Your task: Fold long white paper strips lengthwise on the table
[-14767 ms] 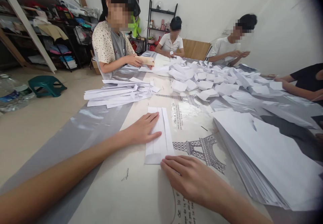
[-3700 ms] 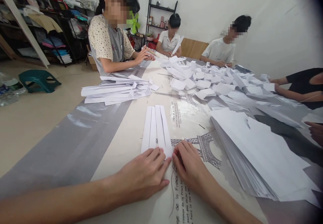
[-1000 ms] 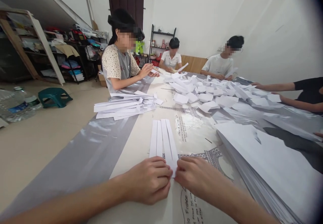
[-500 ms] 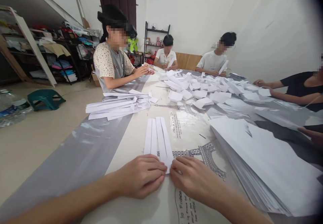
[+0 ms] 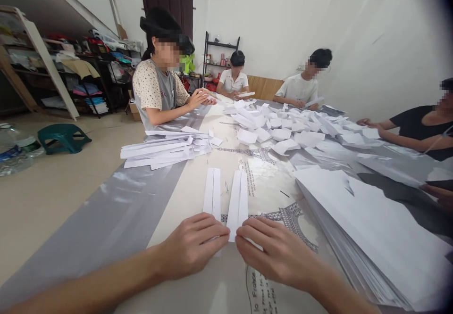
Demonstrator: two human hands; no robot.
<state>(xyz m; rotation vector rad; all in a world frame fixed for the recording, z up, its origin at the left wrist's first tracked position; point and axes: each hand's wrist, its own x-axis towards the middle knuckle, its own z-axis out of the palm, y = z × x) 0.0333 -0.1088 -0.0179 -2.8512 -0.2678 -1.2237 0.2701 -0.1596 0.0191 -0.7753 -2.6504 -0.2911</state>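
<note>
Both hands pinch the near end of a narrow folded white paper strip (image 5: 236, 205), which points away from me over the printed table cover. My left hand (image 5: 196, 243) has its fingertips closed on the strip's left edge. On the right edge, the fingertips of my right hand (image 5: 274, 248) are pressed together. A second folded strip (image 5: 212, 191) lies to the left, its near end partly hidden behind my left hand. Farther off to the left is a loose pile of folded strips (image 5: 166, 148).
A thick stack of white sheets (image 5: 368, 224) lies at the right. Many folded paper pieces (image 5: 283, 125) cover the table's far part. One person (image 5: 163, 92) sits at the left, others at the far end and right. A green stool (image 5: 63, 138) stands on the floor.
The strip between my hands has shifted slightly right, widening the gap to the other strip. My fingers are more raised and pinched. At the far end, two people have lowered their papers.
</note>
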